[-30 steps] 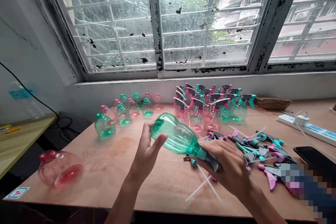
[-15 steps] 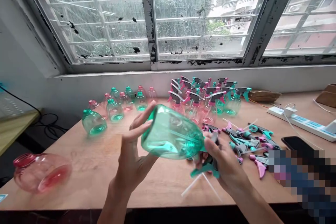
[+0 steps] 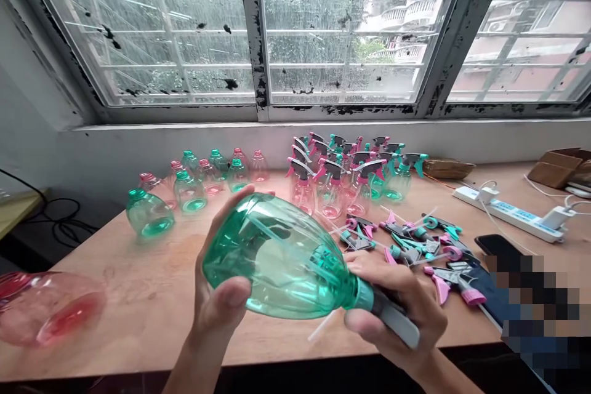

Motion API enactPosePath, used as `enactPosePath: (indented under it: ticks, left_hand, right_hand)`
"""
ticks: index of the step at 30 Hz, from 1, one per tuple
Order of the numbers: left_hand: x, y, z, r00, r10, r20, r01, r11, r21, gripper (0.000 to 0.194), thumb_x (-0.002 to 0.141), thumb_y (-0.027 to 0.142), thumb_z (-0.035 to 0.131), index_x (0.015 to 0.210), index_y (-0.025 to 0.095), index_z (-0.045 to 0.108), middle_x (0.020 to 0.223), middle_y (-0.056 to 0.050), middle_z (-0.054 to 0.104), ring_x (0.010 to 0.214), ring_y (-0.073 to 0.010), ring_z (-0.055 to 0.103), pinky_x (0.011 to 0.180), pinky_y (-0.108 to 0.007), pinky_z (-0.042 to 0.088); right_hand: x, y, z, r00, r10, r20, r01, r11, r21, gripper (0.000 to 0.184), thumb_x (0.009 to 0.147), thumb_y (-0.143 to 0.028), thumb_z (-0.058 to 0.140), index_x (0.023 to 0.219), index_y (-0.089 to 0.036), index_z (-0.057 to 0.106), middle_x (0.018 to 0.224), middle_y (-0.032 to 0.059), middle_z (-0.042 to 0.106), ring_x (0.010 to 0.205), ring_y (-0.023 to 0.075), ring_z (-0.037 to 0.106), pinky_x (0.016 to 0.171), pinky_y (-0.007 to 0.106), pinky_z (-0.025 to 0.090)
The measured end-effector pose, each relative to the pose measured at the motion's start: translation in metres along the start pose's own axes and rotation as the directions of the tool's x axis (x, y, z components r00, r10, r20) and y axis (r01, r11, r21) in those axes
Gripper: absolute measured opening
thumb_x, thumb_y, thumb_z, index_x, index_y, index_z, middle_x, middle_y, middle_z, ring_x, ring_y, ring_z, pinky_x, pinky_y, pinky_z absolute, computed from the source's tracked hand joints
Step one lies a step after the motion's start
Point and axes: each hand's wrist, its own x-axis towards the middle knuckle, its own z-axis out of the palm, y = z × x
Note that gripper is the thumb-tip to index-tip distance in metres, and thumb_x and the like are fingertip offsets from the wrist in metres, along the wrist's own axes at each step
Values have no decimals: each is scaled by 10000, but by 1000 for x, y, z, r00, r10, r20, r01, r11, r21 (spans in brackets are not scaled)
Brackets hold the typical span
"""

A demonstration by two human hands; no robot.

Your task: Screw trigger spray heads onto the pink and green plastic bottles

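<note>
And here's the table (image 3: pixel 138 295), a pale plywood top under the window, with a clear teal plastic spray bottle (image 3: pixel 277 255) up close to the camera, held on its side between both hands! The person's left grip (image 3: pixel 217 295) is curled around the wide base end, thumb pressed on the near face, fingers rising behind it. The right grip (image 3: pixel 397 314) is clamped around the narrow neck, on the teal collar (image 3: pixel 364 295) and grey sprayer head (image 3: pixel 392 320), fingers over the top, thumb beneath. A thin white plastic tube (image 3: pixel 322 326) pokes out just below the bottle. Beyond the right grip, loose pink-and-teal trigger heads (image 3: pixel 406 240) lie scattered, with a black smartphone (image 3: pixel 494 245) and a white power strip (image 3: pixel 503 212) further right. Ahead of the grips stands a tight crowd of pink and teal capped bottles (image 3: pixel 332 194); left of them, a group of bare bottles (image 3: pixel 189 194), and a big pink bottle (image 3: pixel 46 308) on its side, far left!
</note>
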Motion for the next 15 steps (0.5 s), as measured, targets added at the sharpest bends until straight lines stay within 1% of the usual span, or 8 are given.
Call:
enactPosePath:
  ticks: [2,4,6,8,10,12,14,15]
  left_hand:
    - [-5,-2,1,999,39,-36,-39,999,-7,702,706,640,784,1301,296,643,1129,-88,753,1180,-428,650,948,-569,591]
    - [-9,-3,3,991,102,-82,-101,995,26,702,719,645,775,1317,307,631,1196,-77,734,1169,-416,652,956,-554,587]
    - [-12,-1,5,980,174,-94,-165,982,92,708,734,660,759,1342,330,607,1303,-63,682,1158,-404,649,960,-547,579]
    - [-13,2,7,976,211,-58,-201,968,150,727,747,674,743,1381,366,562,1390,-46,617,1162,-395,634,951,-540,577]
    - [-12,3,9,980,197,24,-198,962,187,782,744,717,719,1423,390,512,1443,-39,559,1230,-405,583,987,-543,556]
    - [-7,2,8,978,164,128,-192,947,258,858,733,790,662,1466,388,468,1526,-37,459,1355,-420,468,1089,-549,482]
    - [1,1,3,965,162,207,-225,916,332,889,744,847,566,1495,389,436,1624,-9,297,1441,-411,356,1159,-530,412]
    - [5,1,0,959,203,196,-259,908,328,857,767,850,530,1495,408,430,1650,20,238,1444,-396,356,1144,-509,432]
  right_hand:
    - [-7,2,4,981,196,-10,-192,972,137,258,907,-418,734,1128,-290,704,756,22,770,601,221,743,573,328,615]
    - [-10,2,7,930,365,36,-357,882,308,224,882,-409,765,1075,-305,720,672,-13,736,487,182,688,453,272,555]
    - [-9,0,8,880,465,95,-458,781,425,211,854,-417,792,1023,-304,736,610,-26,711,444,173,664,417,256,525]
    - [-2,-5,6,858,497,128,-496,741,453,225,819,-437,819,980,-295,750,589,-22,711,430,182,669,407,260,520]
    - [8,-10,-3,866,488,114,-489,772,406,244,803,-467,824,974,-306,758,596,-20,728,410,189,671,386,264,512]
    - [17,-12,-25,885,464,41,-456,846,277,244,815,-510,795,974,-326,767,603,-19,740,383,184,652,361,269,496]
    - [22,-6,-64,913,405,-53,-406,914,-14,256,783,-541,808,886,-306,794,626,18,751,394,183,618,340,282,447]
    - [24,-1,-88,923,359,-141,-382,900,-209,273,754,-539,832,853,-286,805,636,41,758,405,192,616,359,305,450]
